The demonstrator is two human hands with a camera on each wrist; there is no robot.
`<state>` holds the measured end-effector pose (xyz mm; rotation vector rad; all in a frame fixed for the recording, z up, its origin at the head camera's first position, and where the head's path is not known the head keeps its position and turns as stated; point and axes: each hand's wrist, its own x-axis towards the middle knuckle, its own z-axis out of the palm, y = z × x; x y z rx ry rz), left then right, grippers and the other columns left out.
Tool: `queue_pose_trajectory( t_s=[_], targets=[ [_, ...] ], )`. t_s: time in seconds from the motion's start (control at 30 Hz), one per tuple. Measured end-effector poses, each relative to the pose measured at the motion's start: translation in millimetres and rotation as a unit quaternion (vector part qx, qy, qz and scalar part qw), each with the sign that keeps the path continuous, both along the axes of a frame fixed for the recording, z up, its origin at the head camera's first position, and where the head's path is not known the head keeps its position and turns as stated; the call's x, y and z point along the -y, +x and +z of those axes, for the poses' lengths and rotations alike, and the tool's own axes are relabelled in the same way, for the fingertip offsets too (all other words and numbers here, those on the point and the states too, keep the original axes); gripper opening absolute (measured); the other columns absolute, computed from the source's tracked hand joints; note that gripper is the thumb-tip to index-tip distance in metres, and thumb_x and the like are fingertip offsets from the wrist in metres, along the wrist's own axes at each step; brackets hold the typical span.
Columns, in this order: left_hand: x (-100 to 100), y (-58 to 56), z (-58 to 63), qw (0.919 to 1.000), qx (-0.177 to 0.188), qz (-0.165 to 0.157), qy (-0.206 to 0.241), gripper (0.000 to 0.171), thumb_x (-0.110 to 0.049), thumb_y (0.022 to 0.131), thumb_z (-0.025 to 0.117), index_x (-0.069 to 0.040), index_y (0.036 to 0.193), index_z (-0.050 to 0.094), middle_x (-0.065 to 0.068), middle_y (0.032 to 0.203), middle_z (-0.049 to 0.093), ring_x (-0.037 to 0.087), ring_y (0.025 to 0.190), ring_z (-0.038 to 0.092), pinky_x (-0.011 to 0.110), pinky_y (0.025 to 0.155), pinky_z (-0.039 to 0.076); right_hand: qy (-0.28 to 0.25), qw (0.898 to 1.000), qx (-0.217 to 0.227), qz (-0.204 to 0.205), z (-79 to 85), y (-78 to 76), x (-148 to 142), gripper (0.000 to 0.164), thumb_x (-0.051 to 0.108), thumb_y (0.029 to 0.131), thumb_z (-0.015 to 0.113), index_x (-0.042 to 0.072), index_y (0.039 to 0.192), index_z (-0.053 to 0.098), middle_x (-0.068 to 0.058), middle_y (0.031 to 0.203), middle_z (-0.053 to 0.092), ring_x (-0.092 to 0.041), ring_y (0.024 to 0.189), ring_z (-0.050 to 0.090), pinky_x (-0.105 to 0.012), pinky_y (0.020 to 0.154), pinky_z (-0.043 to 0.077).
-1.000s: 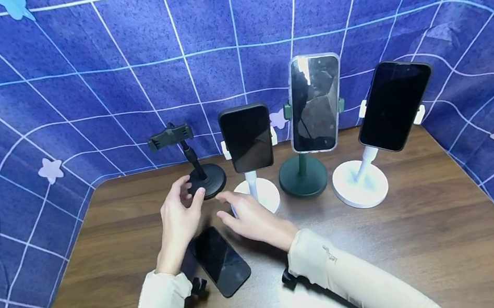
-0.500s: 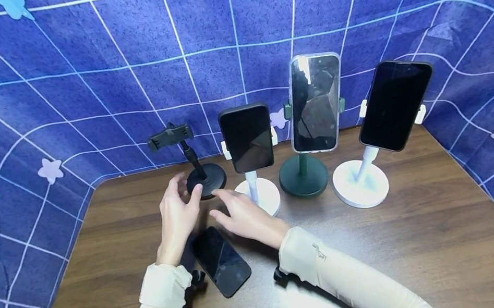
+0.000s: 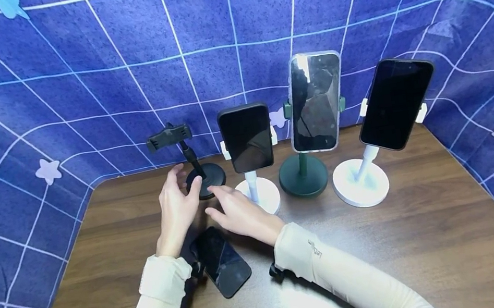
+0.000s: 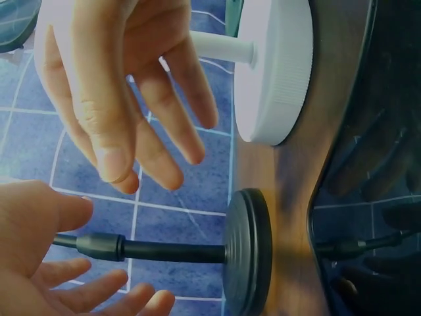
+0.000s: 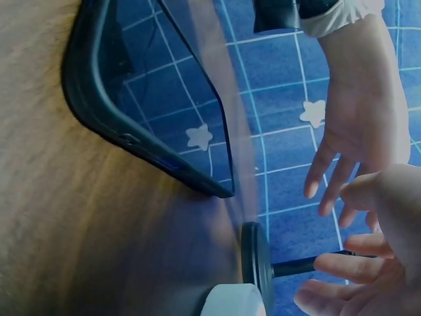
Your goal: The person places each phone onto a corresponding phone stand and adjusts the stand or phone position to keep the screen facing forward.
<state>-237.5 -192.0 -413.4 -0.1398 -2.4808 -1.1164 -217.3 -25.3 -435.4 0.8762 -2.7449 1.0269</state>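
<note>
Both hands hover around the black phone stand [image 3: 214, 173], whose clamp [image 3: 168, 136] holds nothing. My left hand [image 3: 175, 211] is near the left front of its round base, thumb and fingers spread. From the right, my right hand [image 3: 243, 213] reaches toward the same base with loosely extended fingers. Neither hand grips anything; in the left wrist view the fingers of the left hand [image 4: 33, 237] appear apart from the stand's thin post [image 4: 174, 251]. A black phone [image 3: 225, 270] lies flat, screen up, on the table below the hands.
To the right stand a white stand [image 3: 269, 193] with a small black phone [image 3: 246, 138], a green stand [image 3: 304, 180] with a clear-cased phone [image 3: 315, 102], and another white stand [image 3: 361, 193] with a tilted black phone [image 3: 396, 104]. A blue curtain [image 3: 124, 87] hangs behind the wooden table [image 3: 411, 241].
My right hand has moved left, nearer to the black stand's base and my left hand. The left hand has shifted slightly forward. Stands and phones stay in place.
</note>
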Motion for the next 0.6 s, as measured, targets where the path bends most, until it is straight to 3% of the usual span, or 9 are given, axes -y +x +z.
queue_pose_trajectory(
  t_s=[0.6],
  targets=[
    [-6, -11.1, -0.8, 0.9999, -0.002, 0.012, 0.004, 0.055, -0.024, 0.092, 0.066, -0.002, 0.138, 0.045, 0.021, 0.123, 0.061, 0.034, 0.093, 0.062, 0.051, 0.082, 0.051, 0.068, 0.997, -0.033, -0.005, -4.4, -17.0, 4, 0.054, 0.031, 0.099, 0.056, -0.004, 0.139, 0.043, -0.021, 0.136, 0.054, -0.026, 0.122, 0.053, -0.037, 0.101, 0.046]
  ],
)
